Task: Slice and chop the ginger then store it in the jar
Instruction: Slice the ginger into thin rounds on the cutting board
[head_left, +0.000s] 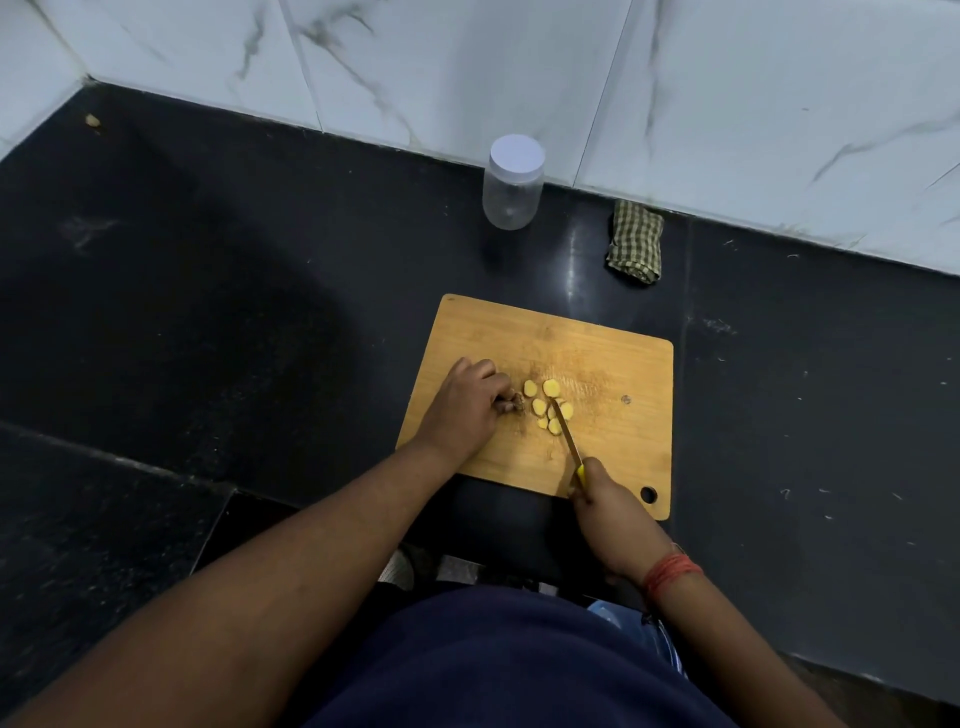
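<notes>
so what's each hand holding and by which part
Right hand grips the knife by its yellow handle. Left hand holds the uncut ginger piece by its end.

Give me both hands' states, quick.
Left hand: fingers curled round the brown unsliced ginger piece.
Right hand: gripping the yellow-handled kitchen knife.

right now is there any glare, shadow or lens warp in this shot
Head view: a bright streak of glare on the black counter between jar and cloth; a broad soft shadow darkens the counter left of the board; wide-angle warp bends the wall tiles; the ginger slices stay fairly sharp.
</notes>
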